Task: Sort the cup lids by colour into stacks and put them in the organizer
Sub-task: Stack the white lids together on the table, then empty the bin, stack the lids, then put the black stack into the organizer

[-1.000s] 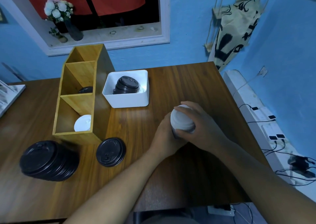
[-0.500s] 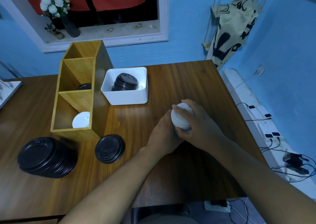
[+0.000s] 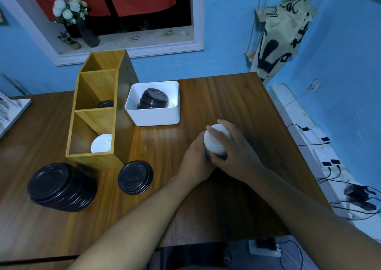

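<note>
A stack of white lids (image 3: 215,143) stands on the wooden table right of centre. My left hand (image 3: 194,160) grips its left side and my right hand (image 3: 235,150) wraps over its right side and top. The wooden organizer (image 3: 93,156) with three compartments stands at the left; white lids (image 3: 101,146) lie in its near compartment and a black lid (image 3: 105,104) in the middle one. A white bin (image 3: 156,116) behind holds black lids (image 3: 153,100). A tall stack of black lids (image 3: 61,186) and a short black stack (image 3: 135,177) sit near the organizer's front.
The table (image 3: 237,100) ends at the right, with a white power strip (image 3: 321,152) and cables on the floor beyond. A vase of flowers (image 3: 71,10) stands on the window sill. A white tray (image 3: 12,113) lies at the far left edge.
Both hands stay clasped on the white lid stack; the stack has tilted slightly. Only the camera view has shifted a little.
</note>
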Available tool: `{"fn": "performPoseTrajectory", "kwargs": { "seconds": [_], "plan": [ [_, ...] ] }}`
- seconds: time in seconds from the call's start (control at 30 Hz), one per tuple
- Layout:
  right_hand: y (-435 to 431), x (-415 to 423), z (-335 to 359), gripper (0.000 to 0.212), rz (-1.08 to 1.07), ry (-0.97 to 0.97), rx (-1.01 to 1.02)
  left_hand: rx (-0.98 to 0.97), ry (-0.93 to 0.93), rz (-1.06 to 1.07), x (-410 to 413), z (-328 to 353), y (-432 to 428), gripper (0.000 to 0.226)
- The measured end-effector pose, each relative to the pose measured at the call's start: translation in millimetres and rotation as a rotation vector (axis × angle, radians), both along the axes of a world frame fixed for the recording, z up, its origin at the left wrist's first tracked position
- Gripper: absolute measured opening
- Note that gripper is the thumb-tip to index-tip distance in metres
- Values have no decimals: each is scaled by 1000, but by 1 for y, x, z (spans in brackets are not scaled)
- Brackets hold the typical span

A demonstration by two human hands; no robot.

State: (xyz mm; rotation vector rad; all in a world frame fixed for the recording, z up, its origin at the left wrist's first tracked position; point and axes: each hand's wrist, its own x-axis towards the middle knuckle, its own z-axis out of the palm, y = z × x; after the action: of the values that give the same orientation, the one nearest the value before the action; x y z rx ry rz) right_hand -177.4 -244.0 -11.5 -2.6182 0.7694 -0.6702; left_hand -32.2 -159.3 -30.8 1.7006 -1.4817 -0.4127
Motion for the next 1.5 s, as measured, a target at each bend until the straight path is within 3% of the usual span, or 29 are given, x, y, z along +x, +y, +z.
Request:
{"fn": "performPoseTrajectory", "kwargs": {
  "seconds": [0.2,0.37,0.5,0.57,0.67,0.87,0.93,1.07,1.2,1.5],
  "plan": [
    [3,33,0,77,35,-69,78,143,17,123,25,17,12,80],
    [15,98,3,69,133,-110,195,219,-4,325,64,35,37,68],
    [26,150,3,64,217,-107,244,310,-70,482,102,45,61,96],
    [29,172,5,63,243,-93,242,340,-56,529,115,50,72,96],
    [29,195,8,63,268,-57,250,349,-74,525,122,53,82,82],
    [28,192,23,78,258,23,159,424,-177,486,114,58,90,100],
    [21,178,33,77,217,-9,131,392,-196,473,111,61,97,96],
    [-6,156,46,43,66,-112,-30,295,-324,440,106,69,105,66],
    [-25,158,43,39,45,38,-94,179,-467,488,106,83,95,45],
    [-47,151,36,25,-45,202,-152,51,-635,426,83,85,72,40]
  ]
}}
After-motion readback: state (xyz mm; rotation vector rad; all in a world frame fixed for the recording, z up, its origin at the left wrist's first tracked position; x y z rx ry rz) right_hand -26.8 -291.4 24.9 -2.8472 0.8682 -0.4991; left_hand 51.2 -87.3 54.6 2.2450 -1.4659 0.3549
